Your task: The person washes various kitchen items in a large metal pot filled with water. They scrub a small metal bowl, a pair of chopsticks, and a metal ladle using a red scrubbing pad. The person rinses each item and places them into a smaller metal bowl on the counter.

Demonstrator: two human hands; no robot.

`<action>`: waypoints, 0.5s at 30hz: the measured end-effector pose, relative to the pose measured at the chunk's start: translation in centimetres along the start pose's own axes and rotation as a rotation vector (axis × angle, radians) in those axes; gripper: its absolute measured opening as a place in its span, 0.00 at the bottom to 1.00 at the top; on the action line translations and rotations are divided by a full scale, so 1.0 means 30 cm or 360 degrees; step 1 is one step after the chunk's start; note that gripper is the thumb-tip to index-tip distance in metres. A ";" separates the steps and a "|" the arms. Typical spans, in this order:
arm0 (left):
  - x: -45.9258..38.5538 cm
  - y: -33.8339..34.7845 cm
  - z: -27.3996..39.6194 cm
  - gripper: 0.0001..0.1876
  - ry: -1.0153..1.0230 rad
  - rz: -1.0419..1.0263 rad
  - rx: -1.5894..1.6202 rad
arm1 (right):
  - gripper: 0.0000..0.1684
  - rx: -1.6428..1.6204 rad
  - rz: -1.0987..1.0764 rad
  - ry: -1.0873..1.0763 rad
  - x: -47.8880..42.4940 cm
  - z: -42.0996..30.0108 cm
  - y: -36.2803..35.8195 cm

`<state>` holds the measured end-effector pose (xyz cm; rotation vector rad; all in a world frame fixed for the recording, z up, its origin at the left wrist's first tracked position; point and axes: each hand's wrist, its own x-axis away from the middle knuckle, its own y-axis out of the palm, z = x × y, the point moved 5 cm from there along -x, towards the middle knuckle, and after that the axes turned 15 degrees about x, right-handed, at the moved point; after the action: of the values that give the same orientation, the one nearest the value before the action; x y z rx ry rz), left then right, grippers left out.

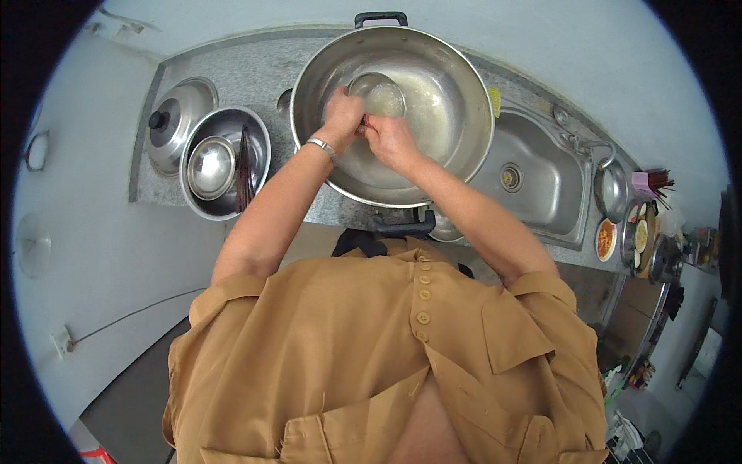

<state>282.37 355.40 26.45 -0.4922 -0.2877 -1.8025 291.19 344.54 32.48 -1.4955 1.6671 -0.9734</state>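
A large two-handled metal pot stands on the counter before me, and both my hands reach into it. Inside it is a small round metal bowl, with what looks like clear liquid in it. My left hand grips the bowl's left rim. Close against it, my right hand has its fingers curled at the bowl's near rim. A small dark reddish patch shows where the hands meet; what it is, and whether the right hand holds anything, is hidden by the fingers.
Left of the pot, a metal basin holds a smaller bowl and dark chopsticks. A domed lid lies behind it. To the right are a steel sink, a faucet and a dish of red food.
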 end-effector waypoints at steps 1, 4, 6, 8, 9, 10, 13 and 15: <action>-0.018 -0.018 -0.006 0.29 0.0026 -0.0019 -0.0065 | 0.13 0.0082 -0.0024 -0.0092 0.011 0.008 0.005; 0.111 0.001 0.104 0.29 -0.0023 -0.0102 -0.0116 | 0.13 0.0400 0.0109 -0.0429 0.040 0.079 -0.023; 0.128 0.011 0.098 0.29 -0.0043 -0.0039 -0.0032 | 0.12 0.0450 0.0054 -0.0399 0.033 0.063 -0.049; 0.104 0.004 0.073 0.30 0.0074 0.0030 -0.0189 | 0.11 0.0300 -0.0213 -0.0059 0.017 0.033 -0.026; 0.071 -0.008 0.051 0.30 0.0200 0.0073 -0.0386 | 0.10 0.0188 -0.0149 -0.0103 0.018 0.002 -0.020; 0.040 -0.025 0.030 0.30 0.0324 0.0119 -0.0583 | 0.10 0.0074 -0.0087 -0.0148 0.022 -0.023 -0.008; 0.126 -0.016 0.129 0.29 0.0154 -0.0178 -0.0436 | 0.15 0.0228 -0.0279 -0.0312 0.048 0.051 0.036; 0.150 -0.008 0.153 0.28 0.0638 -0.0140 -0.0976 | 0.18 0.0495 -0.0473 -0.0447 0.055 0.108 0.066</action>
<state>281.97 353.63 32.64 -0.5273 0.5435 -2.0170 292.89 342.72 29.17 -1.6041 1.0628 -1.0642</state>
